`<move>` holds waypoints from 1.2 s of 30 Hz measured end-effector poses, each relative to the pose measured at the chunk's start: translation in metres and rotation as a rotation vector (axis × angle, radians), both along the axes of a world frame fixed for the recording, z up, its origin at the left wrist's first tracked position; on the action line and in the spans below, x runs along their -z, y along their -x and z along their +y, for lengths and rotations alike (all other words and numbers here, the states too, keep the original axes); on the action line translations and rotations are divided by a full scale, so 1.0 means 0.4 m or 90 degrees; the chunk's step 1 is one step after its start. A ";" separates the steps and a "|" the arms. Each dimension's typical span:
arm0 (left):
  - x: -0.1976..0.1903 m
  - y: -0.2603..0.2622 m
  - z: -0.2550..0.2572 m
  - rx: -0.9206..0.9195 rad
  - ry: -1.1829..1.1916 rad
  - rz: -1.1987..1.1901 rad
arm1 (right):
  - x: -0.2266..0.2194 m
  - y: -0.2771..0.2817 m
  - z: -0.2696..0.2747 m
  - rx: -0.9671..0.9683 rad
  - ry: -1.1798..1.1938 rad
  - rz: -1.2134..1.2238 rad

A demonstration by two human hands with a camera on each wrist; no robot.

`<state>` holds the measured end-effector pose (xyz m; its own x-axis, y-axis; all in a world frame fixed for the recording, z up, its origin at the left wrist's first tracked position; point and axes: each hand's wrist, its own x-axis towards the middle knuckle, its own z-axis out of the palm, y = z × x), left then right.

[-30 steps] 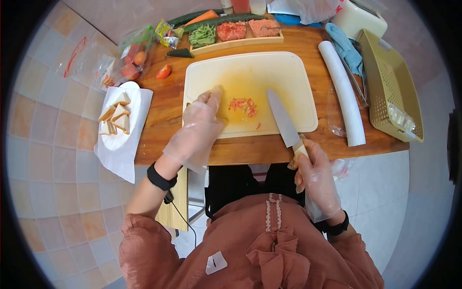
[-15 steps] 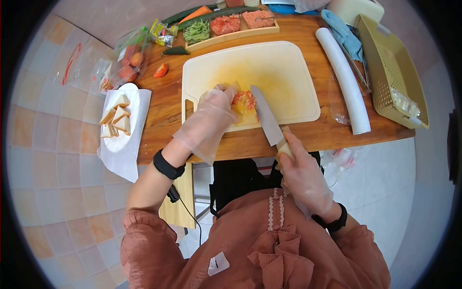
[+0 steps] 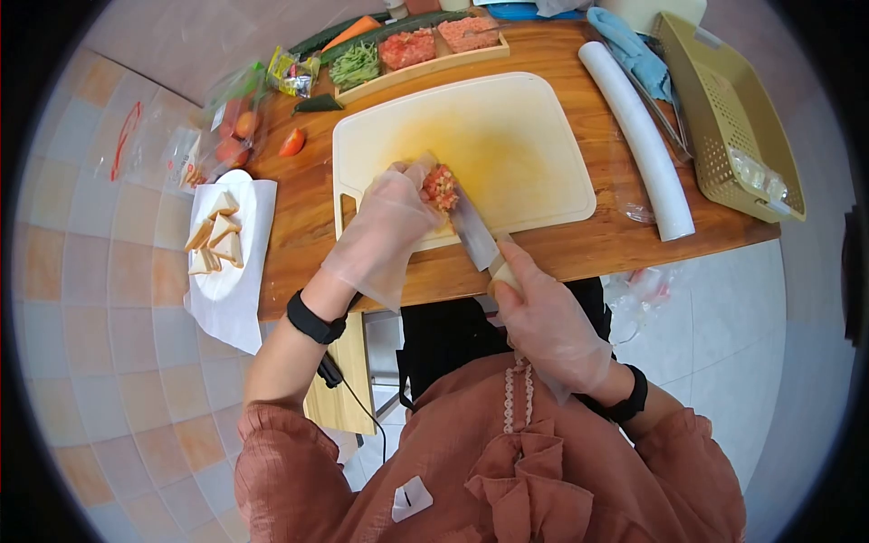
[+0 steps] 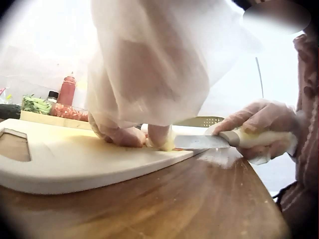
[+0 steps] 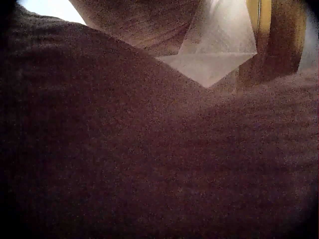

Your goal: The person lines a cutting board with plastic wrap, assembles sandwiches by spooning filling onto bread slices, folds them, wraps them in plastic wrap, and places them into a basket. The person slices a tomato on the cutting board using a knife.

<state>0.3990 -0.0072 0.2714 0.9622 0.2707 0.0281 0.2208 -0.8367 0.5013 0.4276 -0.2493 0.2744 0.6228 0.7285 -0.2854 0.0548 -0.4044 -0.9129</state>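
Observation:
My gloved left hand (image 3: 391,206) reaches down to the cutting board (image 3: 525,100), fingers bent around the left side of a small heap of diced tomato (image 3: 441,188). Gripped by its pale handle in my gloved right hand (image 3: 548,317) is a kitchen knife (image 3: 472,233). Its blade lies low over the board's front edge, with the tip end at the heap. From the left wrist view, the left fingertips (image 4: 127,137) rest on the board beside the blade (image 4: 199,142). Mostly dark cloth fills the right wrist view, with a corner of glove plastic (image 5: 214,59).
Behind the board stands a divided tray (image 3: 425,71) of shredded cucumber, diced tomato and pink minced filling. Sandwich triangles (image 3: 217,235) sit on a white plate at left, near a tomato wedge (image 3: 291,142). A white roll (image 3: 638,140) and an olive basket (image 3: 724,127) stand at right.
The knife has moved left across the board to the diced tomato. My left hand has come right and closed in beside it, and the spread bits are now bunched into a tighter heap.

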 end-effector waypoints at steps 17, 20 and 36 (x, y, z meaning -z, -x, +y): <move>0.010 -0.033 0.053 -0.084 0.251 -0.116 | -0.017 -0.029 0.029 -0.002 -0.037 -0.215; -0.030 -0.059 0.069 -0.094 0.257 -0.127 | -0.057 -0.069 0.056 -0.005 0.002 -0.184; -0.142 -0.411 0.354 -0.084 0.010 -0.250 | -0.163 -0.360 0.333 0.018 -0.121 -0.375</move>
